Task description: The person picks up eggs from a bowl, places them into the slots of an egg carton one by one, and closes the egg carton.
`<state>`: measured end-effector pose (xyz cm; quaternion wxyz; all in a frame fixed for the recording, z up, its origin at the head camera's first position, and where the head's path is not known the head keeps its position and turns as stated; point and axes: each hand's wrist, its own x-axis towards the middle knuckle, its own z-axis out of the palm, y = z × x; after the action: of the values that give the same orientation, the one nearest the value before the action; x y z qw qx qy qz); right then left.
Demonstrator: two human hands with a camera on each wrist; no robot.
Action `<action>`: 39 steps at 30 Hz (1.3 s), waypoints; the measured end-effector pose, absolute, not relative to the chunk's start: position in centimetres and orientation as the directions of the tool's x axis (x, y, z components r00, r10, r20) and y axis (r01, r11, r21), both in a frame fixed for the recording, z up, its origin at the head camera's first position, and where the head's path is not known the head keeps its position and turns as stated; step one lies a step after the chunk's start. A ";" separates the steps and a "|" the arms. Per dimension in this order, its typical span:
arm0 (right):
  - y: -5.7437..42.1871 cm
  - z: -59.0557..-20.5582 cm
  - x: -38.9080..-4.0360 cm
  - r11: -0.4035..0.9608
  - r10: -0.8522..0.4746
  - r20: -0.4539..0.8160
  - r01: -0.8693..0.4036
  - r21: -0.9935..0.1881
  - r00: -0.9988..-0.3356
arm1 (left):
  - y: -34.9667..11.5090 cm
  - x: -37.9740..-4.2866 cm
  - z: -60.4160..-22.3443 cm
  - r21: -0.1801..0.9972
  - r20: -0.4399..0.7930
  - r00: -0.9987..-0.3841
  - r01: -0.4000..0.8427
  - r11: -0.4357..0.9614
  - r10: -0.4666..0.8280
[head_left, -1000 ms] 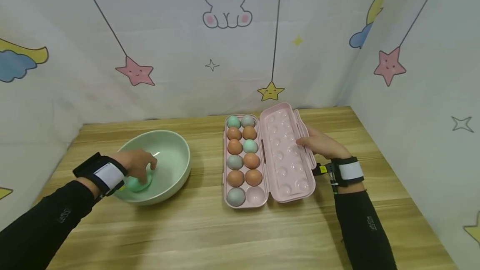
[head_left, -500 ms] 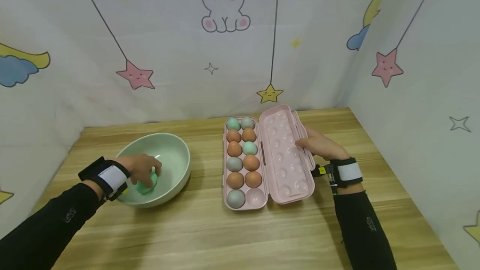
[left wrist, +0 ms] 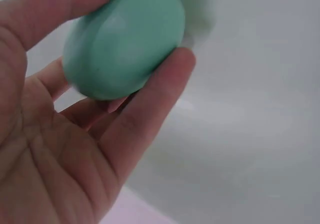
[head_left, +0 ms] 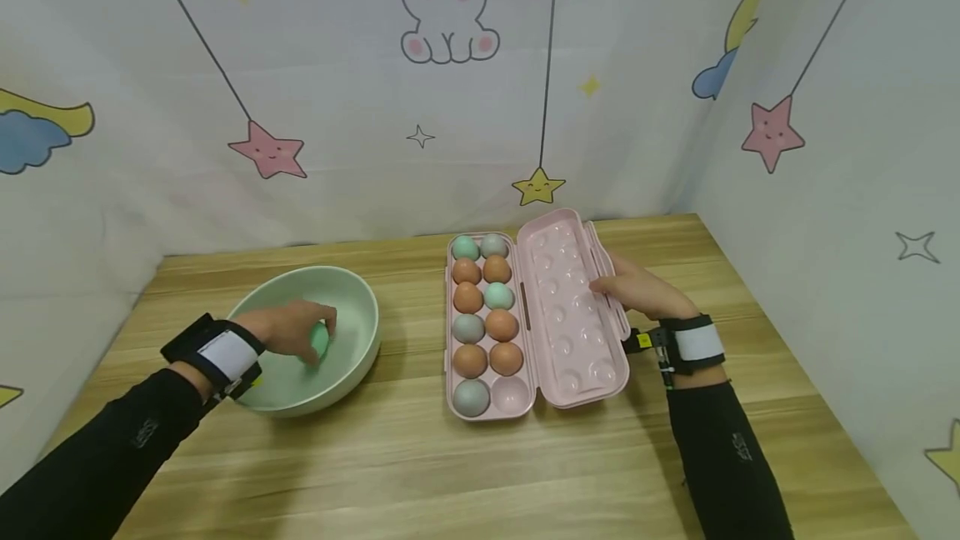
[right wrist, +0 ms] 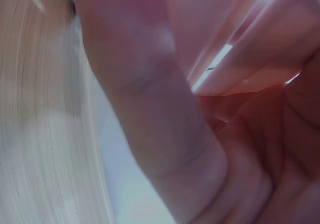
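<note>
Over the pale green bowl point(head_left: 352, 348), my left hand point(head_left: 288, 327) pinches a green egg point(left wrist: 125, 41) between thumb and fingers. In the head view only part of that egg shows past the fingers. To the right, a pink egg carton point(head_left: 492, 417) lies with its lid point(head_left: 573, 315) swung back. My right hand point(head_left: 648, 288) grips the lid's right edge, thumb on the inner face; its other fingers are hidden behind the lid. Brown eggs point(head_left: 502, 325), grey eggs point(head_left: 471, 397) and green eggs point(head_left: 498, 296) sit in the cups. The near right cup point(head_left: 512, 395) shows its bare bottom.
The bowl and carton stand apart on a wooden table point(head_left: 420, 473). A white cloth backdrop point(head_left: 337, 82) printed with stars and a rabbit hangs behind the table, and more of the cloth rises along the right side.
My left hand has moved right within the bowl and now has the green egg in its fingers, turned more upright. The right hand keeps its hold on the lid.
</note>
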<state>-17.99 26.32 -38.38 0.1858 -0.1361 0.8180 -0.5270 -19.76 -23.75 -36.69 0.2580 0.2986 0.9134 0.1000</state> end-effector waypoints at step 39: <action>26.4 -38.3 -18.1 0.389 -0.439 -0.147 -0.040 -0.920 -0.887 | -5.1 -12.0 -37.4 0.281 -0.006 -0.258 0.927 0.249 0.966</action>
<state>-18.06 26.39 -38.28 0.1871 -0.1475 0.8121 -0.5327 -12.03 -5.10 -37.42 0.0888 0.6026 0.7853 0.1107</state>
